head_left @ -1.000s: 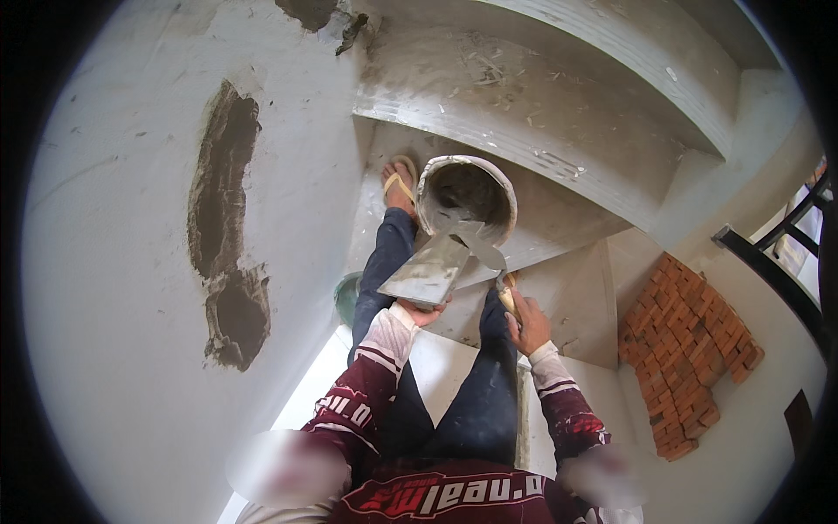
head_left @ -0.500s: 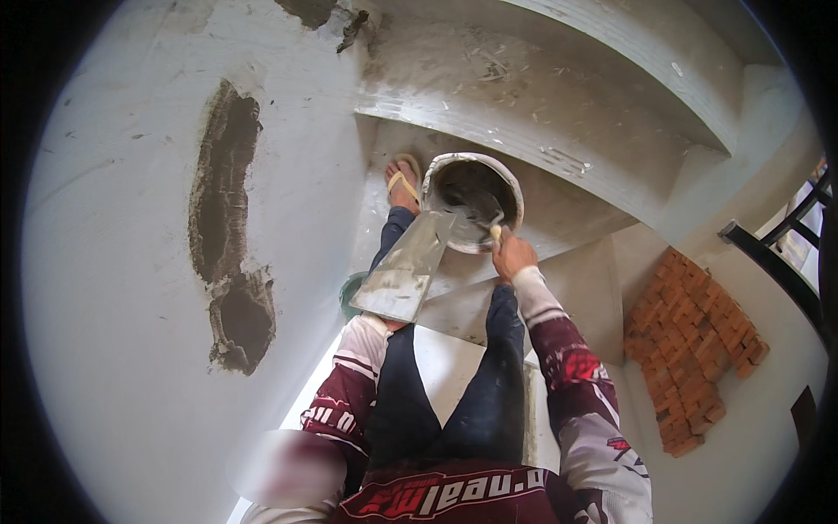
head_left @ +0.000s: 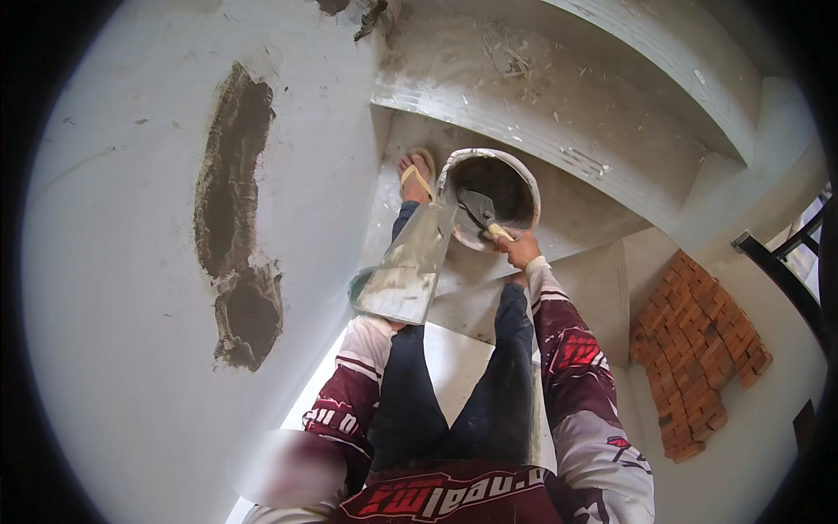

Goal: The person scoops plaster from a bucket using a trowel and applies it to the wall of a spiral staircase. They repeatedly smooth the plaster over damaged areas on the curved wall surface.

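Observation:
My right hand (head_left: 521, 250) is closed around the pale handle of a trowel (head_left: 479, 210). Its grey blade lies over the near left part of a white-rimmed bucket (head_left: 534, 194), which has dark grey mortar on its inside. To the left, a flat metal plastering hawk (head_left: 408, 262) is held up by my left hand (head_left: 397, 326), mostly hidden beneath it. Pale smears mark the plate, whose far edge comes close to the bucket's rim. On the wall at the left, a long rough patch of grey mortar (head_left: 234, 175) stands out from the white surface.
The bucket stands on a stair landing beside my sandalled foot (head_left: 416, 177). Curved concrete steps (head_left: 524, 113) rise beyond it. A green container (head_left: 359, 284) shows partly behind the hawk. At the right are stacked orange bricks (head_left: 694, 349) and a black railing (head_left: 781, 271).
The trowel has come up out of the bucket's depth, so its blade now shows near the rim. The whole view has shifted slightly; the hawk stays at about the same place before me.

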`<action>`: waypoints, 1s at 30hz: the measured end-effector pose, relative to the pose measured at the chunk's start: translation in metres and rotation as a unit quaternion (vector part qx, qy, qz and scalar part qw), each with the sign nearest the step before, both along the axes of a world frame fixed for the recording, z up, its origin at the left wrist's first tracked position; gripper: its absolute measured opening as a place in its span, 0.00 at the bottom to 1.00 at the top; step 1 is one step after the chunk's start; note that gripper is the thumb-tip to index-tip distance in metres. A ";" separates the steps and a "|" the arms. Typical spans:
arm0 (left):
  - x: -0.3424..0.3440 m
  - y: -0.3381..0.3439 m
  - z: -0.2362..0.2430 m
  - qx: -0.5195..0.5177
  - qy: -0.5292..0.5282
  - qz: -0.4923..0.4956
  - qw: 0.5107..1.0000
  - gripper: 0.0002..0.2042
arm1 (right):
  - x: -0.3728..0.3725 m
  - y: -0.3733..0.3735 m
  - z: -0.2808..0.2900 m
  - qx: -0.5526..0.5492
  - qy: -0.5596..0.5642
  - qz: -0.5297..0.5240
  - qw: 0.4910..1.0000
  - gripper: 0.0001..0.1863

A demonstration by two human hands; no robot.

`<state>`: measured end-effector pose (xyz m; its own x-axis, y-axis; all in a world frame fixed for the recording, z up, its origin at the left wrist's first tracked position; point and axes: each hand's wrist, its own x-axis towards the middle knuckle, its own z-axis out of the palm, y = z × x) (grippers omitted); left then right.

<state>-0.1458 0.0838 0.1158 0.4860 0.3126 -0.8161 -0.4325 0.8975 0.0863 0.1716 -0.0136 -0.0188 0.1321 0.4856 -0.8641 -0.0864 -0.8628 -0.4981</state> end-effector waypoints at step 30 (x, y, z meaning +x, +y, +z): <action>0.065 0.014 0.001 0.218 0.206 -0.342 0.890 0.27 | -0.008 -0.128 0.126 0.162 -0.351 0.121 0.914 0.25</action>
